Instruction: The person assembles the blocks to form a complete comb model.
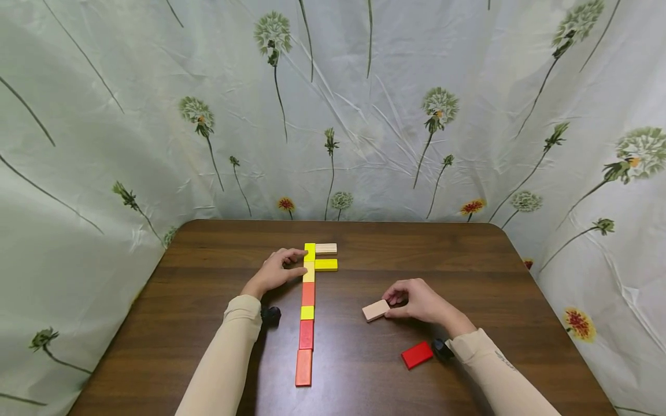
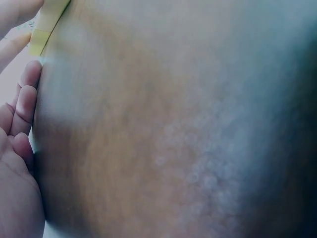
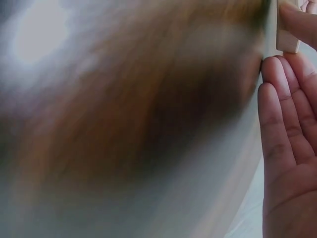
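A column of several flat blocks runs along the table, with a yellow block [image 1: 310, 252] and a pale yellow block [image 1: 309, 271] at its far end. My left hand [image 1: 272, 271] rests at the left side of these two, its index finger and thumb touching them without gripping. Between thumb and fingers, my right hand [image 1: 422, 302] pinches the end of a plain wooden block [image 1: 376, 311]. That block appears tilted in the right wrist view, close to the table. Whether it touches the tabletop is hard to tell.
Right of the column's far end lie a striped wooden block [image 1: 326, 249] and another yellow block [image 1: 326, 265]. A red block [image 1: 417, 355] lies near my right wrist. Orange, yellow and red blocks continue the column toward me on the brown table [image 1: 208, 346]. Behind hangs a flowered curtain [image 1: 364, 115].
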Tool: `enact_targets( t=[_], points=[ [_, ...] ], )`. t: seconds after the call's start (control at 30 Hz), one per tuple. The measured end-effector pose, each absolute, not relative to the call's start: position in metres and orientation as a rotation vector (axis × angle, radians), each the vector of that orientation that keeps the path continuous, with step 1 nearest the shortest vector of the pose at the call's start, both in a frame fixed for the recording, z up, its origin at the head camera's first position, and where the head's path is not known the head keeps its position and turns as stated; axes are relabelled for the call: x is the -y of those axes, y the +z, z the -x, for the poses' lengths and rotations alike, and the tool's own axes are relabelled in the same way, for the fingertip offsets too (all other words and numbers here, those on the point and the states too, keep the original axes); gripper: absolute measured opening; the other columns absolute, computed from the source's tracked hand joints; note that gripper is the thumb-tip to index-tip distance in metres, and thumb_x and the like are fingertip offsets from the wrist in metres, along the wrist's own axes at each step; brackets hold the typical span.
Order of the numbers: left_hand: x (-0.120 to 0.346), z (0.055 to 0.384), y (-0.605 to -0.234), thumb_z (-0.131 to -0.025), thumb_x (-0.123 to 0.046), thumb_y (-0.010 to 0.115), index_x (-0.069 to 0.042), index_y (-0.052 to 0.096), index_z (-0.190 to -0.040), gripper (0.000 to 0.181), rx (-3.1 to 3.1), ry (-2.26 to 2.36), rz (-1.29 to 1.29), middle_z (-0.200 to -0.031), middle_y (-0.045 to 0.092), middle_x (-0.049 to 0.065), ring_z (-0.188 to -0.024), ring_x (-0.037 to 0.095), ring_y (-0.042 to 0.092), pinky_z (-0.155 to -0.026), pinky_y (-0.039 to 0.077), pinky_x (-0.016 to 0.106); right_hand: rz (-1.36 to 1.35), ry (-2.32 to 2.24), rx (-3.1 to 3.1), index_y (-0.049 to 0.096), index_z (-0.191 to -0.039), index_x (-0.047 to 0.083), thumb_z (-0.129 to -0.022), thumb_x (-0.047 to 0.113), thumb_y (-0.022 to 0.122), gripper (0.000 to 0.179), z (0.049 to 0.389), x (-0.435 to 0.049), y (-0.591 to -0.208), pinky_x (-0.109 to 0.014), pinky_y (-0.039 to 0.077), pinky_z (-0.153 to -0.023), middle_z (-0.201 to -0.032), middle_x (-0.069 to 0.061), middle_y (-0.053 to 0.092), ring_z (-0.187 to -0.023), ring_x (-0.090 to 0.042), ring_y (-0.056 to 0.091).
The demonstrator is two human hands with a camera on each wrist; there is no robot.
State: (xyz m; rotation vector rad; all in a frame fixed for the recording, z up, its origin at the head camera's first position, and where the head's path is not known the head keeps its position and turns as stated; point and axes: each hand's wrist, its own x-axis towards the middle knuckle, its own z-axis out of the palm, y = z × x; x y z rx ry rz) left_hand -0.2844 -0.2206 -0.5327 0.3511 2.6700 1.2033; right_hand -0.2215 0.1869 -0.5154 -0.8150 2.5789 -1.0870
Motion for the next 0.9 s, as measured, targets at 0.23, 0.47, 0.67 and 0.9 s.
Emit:
enact_targets(
  t=[0.23, 0.47, 0.67, 0.9],
  points=[
    [0.22, 0.285, -0.533, -0.098, -0.036, 0.08, -0.022, 0.068, -0.145, 0.051, -2.681, 1.2, -0.347, -0.128, 0.063, 0.012, -0.121, 0.031, 0.053, -0.103, 0.047, 0.051, 0.775, -1.082, -2.596, 0.081, -0.1, 0.013, -0.083, 0.023, 0.095, 0.023, 0.23, -0.17, -0.514, -0.022, 0.058, -0.078, -0.09, 0.005, 0.075, -0.084, -0.006, 0.068],
    [0.22, 0.285, -0.532, -0.098, -0.036, 0.08, -0.021, 0.068, -0.145, 0.051, -2.688, 1.195, -0.353, -0.127, 0.063, 0.012, -0.12, 0.031, 0.053, -0.101, 0.047, 0.05, 0.752, -1.053, -2.644, 0.081, -0.099, 0.011, -0.083, 0.02, 0.095, 0.023, 0.24, -0.15, -0.507, -0.021, 0.057, -0.075, -0.088, 0.004, 0.076, -0.082, -0.007, 0.067],
    [0.22, 0.285, -0.534, -0.098, -0.033, 0.08, -0.021, 0.068, -0.145, 0.05, -2.672, 1.222, -0.365, -0.127, 0.063, 0.011, -0.12, 0.031, 0.054, -0.102, 0.046, 0.049, 0.762, -1.054, -2.653, 0.082, -0.098, 0.01, -0.082, 0.019, 0.095, 0.022, 0.246, -0.135, -0.5, -0.019, 0.056, -0.073, -0.088, 0.002, 0.078, -0.078, -0.004, 0.066],
    [0.221, 0.285, -0.534, -0.098, -0.034, 0.08, -0.019, 0.068, -0.145, 0.05, -2.687, 1.205, -0.363, -0.126, 0.063, 0.011, -0.12, 0.031, 0.053, -0.102, 0.046, 0.05, 0.759, -1.049, -2.648, 0.082, -0.097, 0.01, -0.083, 0.02, 0.095, 0.022, 0.254, -0.122, -0.496, -0.019, 0.057, -0.072, -0.085, 0.004, 0.077, -0.076, -0.001, 0.065]
  ],
)
